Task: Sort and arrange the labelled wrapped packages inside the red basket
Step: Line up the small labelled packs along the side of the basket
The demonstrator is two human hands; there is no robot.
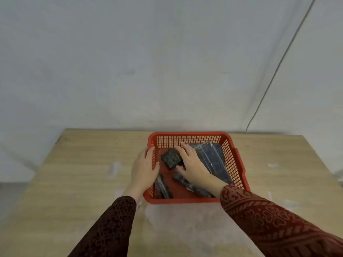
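Observation:
A red plastic mesh basket (189, 135) sits on the wooden table. Inside it lie dark wrapped packages: a small squarish package (169, 158) near the middle left, a large flat package (213, 156) along the right side, a long narrow package (194, 188) at the front, and another narrow one (163, 188) at the front left. My left hand (143, 167) grips the basket's left wall from outside. My right hand (191, 162) is inside the basket, fingers spread around the right edge of the small squarish package, over the large flat one.
The wooden table (83, 164) carries patches of clear tape or plastic film, including a sheet (185, 219) in front of the basket. A grey wall stands right behind the table, with a thin cable (278, 62) running down it at the right.

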